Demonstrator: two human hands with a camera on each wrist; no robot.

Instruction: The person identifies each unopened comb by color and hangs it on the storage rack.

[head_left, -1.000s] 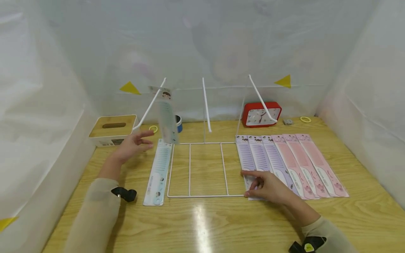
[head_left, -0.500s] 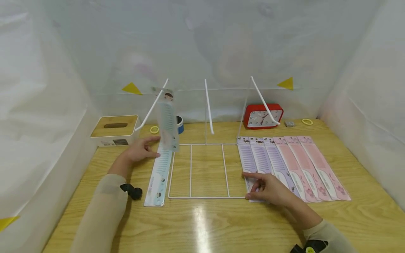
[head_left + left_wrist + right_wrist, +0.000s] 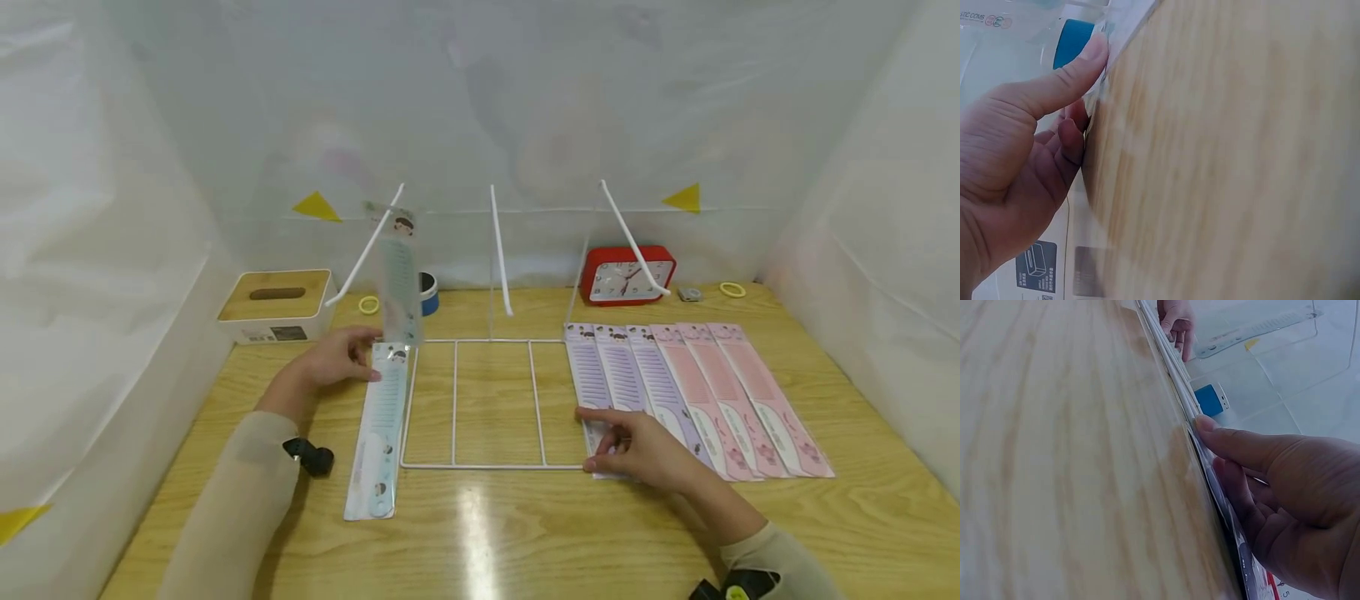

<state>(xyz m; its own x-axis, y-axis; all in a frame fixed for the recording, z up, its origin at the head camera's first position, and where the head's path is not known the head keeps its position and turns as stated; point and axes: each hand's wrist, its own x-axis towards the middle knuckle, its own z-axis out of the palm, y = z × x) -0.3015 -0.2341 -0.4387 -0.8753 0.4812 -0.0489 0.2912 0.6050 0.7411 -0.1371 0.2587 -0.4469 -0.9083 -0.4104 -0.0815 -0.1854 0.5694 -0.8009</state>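
Note:
My left hand (image 3: 330, 362) pinches the upper left edge of a packaged green comb (image 3: 381, 442), left of a white wire rack (image 3: 454, 408). In the left wrist view the thumb (image 3: 1063, 84) lies at the pack's edge, with fingers curled behind it. Another packaged green comb (image 3: 400, 275) hangs on the rack's left prong (image 3: 367, 250). My right hand (image 3: 637, 446) rests at the rack's front right corner, over the nearest packaged purple comb (image 3: 588, 362). Its index finger is extended, and the thumb touches near the corner. Whether it touches rack or pack is unclear.
Several packaged purple and pink combs (image 3: 757, 383) lie overlapping at right. Behind stand a tissue box (image 3: 273, 308), a blue-and-white roll (image 3: 428, 293) and a red clock (image 3: 628, 275). Yellow rings (image 3: 732, 289) lie at the back. The middle prong (image 3: 500, 250) and right prong (image 3: 633, 242) project forward.
My left hand reached down to the green comb on the table and took its edge; that pack has shifted toward me. The hanging comb swung slightly. My right hand stayed in place.

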